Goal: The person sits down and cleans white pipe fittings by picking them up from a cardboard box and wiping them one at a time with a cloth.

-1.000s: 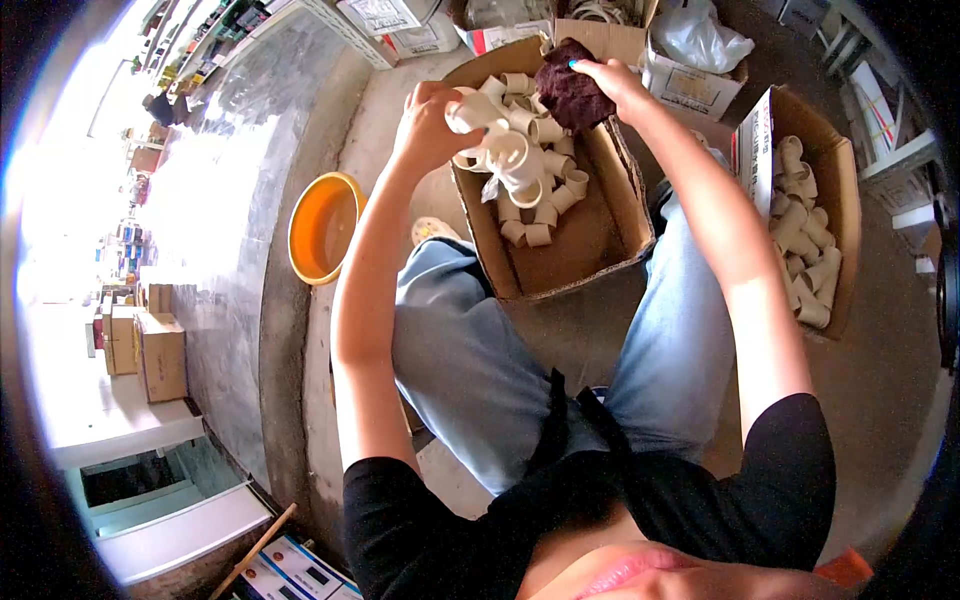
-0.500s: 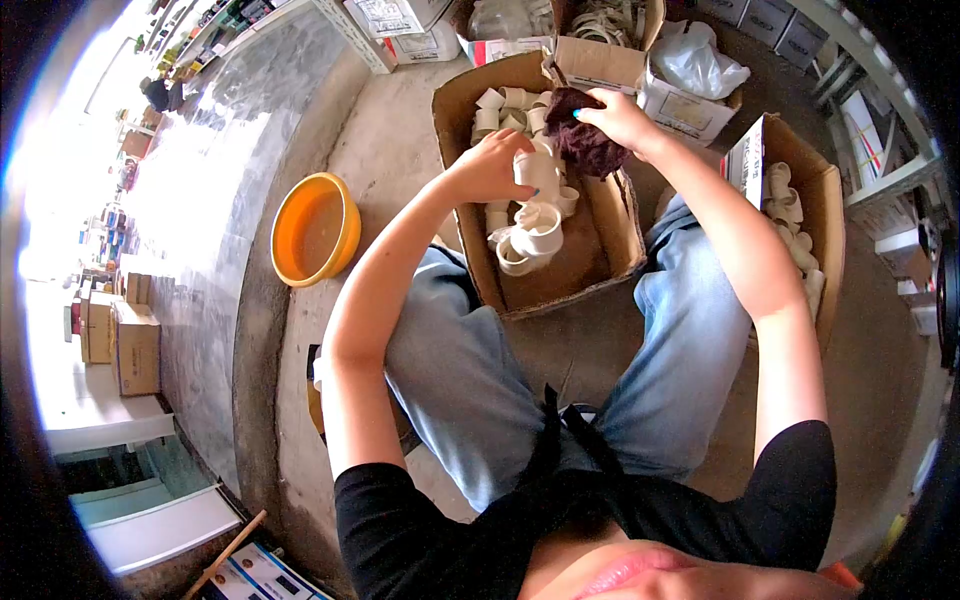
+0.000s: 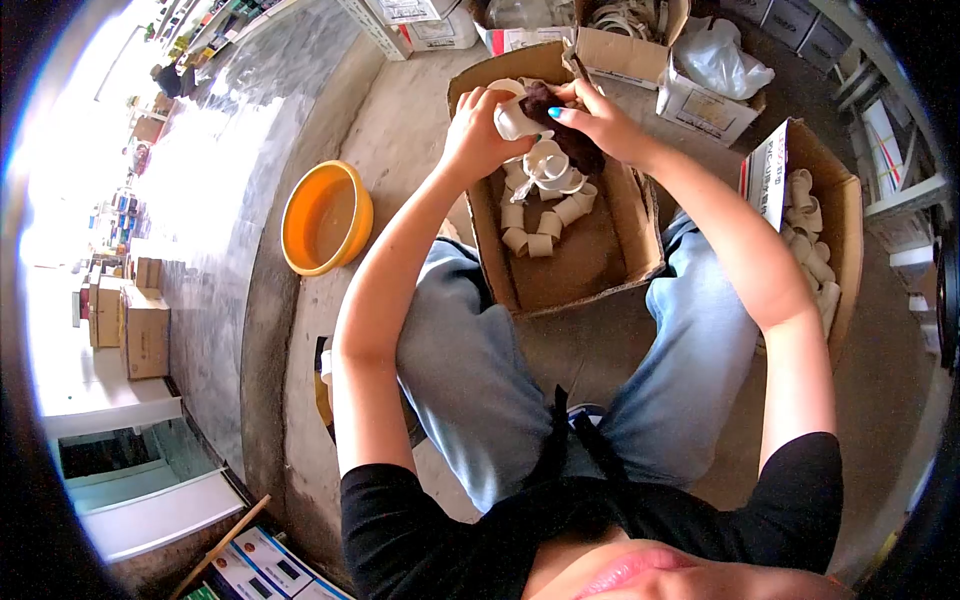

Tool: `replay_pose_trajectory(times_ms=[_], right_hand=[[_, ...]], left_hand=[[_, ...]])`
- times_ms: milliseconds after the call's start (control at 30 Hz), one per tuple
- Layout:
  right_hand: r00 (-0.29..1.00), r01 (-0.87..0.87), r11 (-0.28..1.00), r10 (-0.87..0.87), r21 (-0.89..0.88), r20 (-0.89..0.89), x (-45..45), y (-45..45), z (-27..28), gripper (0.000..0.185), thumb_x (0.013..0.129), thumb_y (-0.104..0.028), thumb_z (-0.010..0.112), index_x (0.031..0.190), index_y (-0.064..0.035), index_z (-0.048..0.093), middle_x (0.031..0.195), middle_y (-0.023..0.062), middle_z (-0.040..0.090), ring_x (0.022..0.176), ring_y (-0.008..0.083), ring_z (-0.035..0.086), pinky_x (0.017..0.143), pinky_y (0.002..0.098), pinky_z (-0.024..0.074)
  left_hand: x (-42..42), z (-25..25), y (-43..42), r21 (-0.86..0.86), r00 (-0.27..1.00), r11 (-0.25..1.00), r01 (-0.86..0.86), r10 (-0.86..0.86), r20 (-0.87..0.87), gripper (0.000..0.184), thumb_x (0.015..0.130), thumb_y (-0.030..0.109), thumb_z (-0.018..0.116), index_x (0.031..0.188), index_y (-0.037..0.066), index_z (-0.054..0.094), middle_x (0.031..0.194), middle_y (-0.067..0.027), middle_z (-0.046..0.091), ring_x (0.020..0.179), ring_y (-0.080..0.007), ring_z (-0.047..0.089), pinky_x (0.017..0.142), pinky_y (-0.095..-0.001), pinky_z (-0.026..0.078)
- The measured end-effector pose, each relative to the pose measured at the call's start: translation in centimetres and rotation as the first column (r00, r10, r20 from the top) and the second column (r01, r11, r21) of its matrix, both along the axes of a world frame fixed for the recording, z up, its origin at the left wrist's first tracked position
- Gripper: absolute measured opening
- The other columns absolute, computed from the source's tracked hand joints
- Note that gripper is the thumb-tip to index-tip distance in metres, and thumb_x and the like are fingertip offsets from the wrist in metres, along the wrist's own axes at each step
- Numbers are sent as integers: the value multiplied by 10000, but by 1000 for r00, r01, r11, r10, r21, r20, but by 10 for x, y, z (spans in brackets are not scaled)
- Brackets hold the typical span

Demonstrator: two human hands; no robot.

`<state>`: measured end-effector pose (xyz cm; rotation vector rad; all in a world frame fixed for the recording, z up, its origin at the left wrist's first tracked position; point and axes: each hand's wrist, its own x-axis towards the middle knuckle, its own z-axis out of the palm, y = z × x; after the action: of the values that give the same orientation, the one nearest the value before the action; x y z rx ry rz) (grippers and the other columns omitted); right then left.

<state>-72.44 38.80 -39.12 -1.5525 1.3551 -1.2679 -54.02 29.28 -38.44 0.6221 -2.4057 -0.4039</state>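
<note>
Seen from above, a seated person in soft, faded blue denim trousers [image 3: 470, 370] works over an open cardboard box [image 3: 580, 280] between the knees. The left hand [image 3: 478, 138] curls around a smooth, white, tubular pipe fitting [image 3: 512, 120], held above the box's far part. The right hand [image 3: 606, 122] grips a crumpled, dark brown cloth [image 3: 575, 145], its soft folds pressed against the fitting's side. Just below the hands hangs a cluster of glossy white rings [image 3: 549, 166]; whether it joins the held fitting is unclear. Short, cream-coloured tubes [image 3: 541, 244] lie in the box, whose walls are brown with worn edges. To the left, a round, orange plastic basin [image 3: 326, 218] stands on rough grey concrete floor [image 3: 400, 130]. To the right, a second carton [image 3: 845, 240] holds more pale, rounded fittings [image 3: 812, 255].
</note>
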Motion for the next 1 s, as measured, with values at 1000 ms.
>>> replay_pose_trajectory(times_ms=[1000], right_hand=[[813, 328, 944, -266, -29, 519, -16, 14, 11, 346, 762, -361, 543, 849, -32, 606, 780, 30, 589, 699, 114, 546, 656, 280, 437]], left_hand=[[2, -14, -4, 566, 951, 765, 308, -238, -196, 574, 741, 361, 683, 1194, 67, 490, 1162, -98, 510, 1118, -229, 452, 959, -397, 336]])
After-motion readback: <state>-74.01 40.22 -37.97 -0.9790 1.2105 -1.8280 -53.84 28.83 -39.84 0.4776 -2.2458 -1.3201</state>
